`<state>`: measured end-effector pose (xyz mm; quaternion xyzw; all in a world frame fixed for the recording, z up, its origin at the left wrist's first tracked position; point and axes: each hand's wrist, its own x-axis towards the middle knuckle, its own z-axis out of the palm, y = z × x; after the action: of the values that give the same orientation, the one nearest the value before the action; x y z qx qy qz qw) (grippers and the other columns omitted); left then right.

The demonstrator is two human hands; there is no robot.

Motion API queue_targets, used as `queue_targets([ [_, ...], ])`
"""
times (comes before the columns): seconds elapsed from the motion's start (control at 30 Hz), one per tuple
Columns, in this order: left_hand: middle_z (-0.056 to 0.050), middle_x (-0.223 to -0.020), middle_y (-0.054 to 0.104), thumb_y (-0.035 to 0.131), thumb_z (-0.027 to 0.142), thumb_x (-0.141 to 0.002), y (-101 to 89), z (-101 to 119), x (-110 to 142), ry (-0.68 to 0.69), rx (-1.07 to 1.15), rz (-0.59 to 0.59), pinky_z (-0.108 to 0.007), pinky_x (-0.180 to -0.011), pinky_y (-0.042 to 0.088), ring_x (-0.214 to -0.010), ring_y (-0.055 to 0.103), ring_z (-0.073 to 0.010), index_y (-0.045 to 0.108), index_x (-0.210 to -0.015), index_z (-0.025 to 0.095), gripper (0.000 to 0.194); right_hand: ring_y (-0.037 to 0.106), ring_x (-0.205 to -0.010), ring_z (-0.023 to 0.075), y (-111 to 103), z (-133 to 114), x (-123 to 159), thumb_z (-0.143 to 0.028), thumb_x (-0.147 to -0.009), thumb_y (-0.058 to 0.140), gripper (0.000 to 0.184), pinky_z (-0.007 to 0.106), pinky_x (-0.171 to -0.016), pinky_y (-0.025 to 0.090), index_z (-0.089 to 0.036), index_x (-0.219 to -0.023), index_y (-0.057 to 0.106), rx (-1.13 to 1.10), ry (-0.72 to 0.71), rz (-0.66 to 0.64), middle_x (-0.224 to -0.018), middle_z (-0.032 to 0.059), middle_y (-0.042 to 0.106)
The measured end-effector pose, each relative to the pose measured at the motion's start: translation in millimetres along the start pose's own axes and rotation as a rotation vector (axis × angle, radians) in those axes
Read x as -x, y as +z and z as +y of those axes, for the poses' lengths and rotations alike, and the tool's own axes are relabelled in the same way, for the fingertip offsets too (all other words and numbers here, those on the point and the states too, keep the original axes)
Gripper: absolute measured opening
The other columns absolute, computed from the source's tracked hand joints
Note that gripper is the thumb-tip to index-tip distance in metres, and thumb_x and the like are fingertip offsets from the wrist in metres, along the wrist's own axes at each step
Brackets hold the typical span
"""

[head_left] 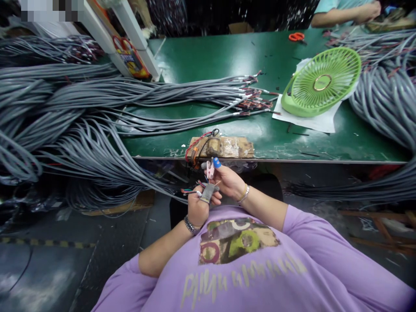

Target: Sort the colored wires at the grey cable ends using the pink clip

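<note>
My left hand [197, 207] is closed around the end of a grey cable [156, 184], with thin coloured wires [190, 190] fanning out of the fist. A taped finger guard sits on its thumb. My right hand [227, 180] is pinched on a small pink tool [210, 169] held at the wire ends; a blue finger cot covers one fingertip. Both hands hover just below the green table's front edge [292, 159], close to my purple shirt.
A small taped wooden fixture [224, 147] with red and black leads sits at the table edge. Piles of grey cables [65, 112] fill the left, more lie at right. A green fan [321, 82], orange scissors [296, 37], another person's arm [344, 15] are beyond.
</note>
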<state>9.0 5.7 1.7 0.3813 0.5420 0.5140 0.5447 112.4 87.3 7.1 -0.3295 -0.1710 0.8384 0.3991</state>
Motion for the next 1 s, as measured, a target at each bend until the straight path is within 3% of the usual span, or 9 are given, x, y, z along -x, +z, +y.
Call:
queue_targets([
  [0.2,-0.003,-0.064,0.070,0.061,0.045,-0.081,-5.6,-2,3,0.037,0.032,0.004,-0.022,-0.045,0.046,-0.045,0.060,-0.0112,0.064,-0.079,0.015,0.030,0.049,-0.057,0.0106,-15,0,3,-0.067,-0.081,0.053,0.053,0.021,-0.050,0.042,-0.016,-0.084,0.064,-0.008,0.073,-0.092,-0.071,0.0034,0.061],
  [0.3,-0.003,-0.065,0.070,0.060,0.044,-0.083,-11.7,-5,6,0.077,0.030,0.011,-0.022,-0.046,0.047,-0.046,0.060,-0.0111,0.064,-0.079,0.015,0.029,0.049,-0.059,0.0093,-29,1,10,-0.062,-0.073,0.066,0.048,0.021,-0.053,0.042,-0.015,-0.083,0.063,0.070,0.111,-0.219,-0.074,0.0030,0.062],
  [0.4,-0.003,-0.066,0.070,0.061,0.045,-0.083,-16.4,-10,6,0.096,0.014,0.029,-0.021,-0.046,0.047,-0.047,0.061,-0.0111,0.064,-0.078,0.016,0.030,0.048,-0.058,0.0081,-39,3,17,-0.043,-0.058,0.085,0.044,0.021,-0.054,0.041,-0.014,-0.082,0.062,0.195,0.079,-0.328,-0.074,0.0007,0.062],
  [0.53,-0.004,-0.066,0.071,0.059,0.047,-0.084,-18.0,-11,6,0.099,-0.047,0.037,-0.022,-0.047,0.049,-0.048,0.062,-0.0120,0.062,-0.073,0.016,0.033,0.046,-0.055,0.0072,-35,7,23,-0.038,-0.058,0.085,0.037,0.021,-0.052,0.036,-0.014,-0.074,0.061,0.328,-0.084,-0.280,-0.066,-0.0017,0.059],
  [0.73,-0.004,-0.065,0.071,0.058,0.043,-0.087,-18.5,-3,9,0.115,-0.178,-0.140,-0.024,-0.049,0.052,-0.049,0.064,-0.0131,0.062,-0.076,0.015,0.030,0.045,-0.052,0.0070,-23,8,28,-0.041,-0.061,0.083,0.036,0.022,-0.052,0.035,-0.015,-0.072,0.061,0.410,-0.152,-0.223,-0.060,-0.0027,0.057],
  [1.0,-0.003,-0.065,0.071,0.056,0.040,-0.088,-22.5,-12,7,0.154,-0.038,0.006,-0.021,-0.047,0.049,-0.049,0.063,-0.0114,0.063,-0.075,0.015,0.029,0.040,-0.049,0.0066,-19,12,27,-0.029,-0.058,0.082,0.025,0.023,-0.050,0.028,-0.013,-0.063,0.062,0.334,-0.159,-0.108,-0.054,-0.0030,0.054],
])
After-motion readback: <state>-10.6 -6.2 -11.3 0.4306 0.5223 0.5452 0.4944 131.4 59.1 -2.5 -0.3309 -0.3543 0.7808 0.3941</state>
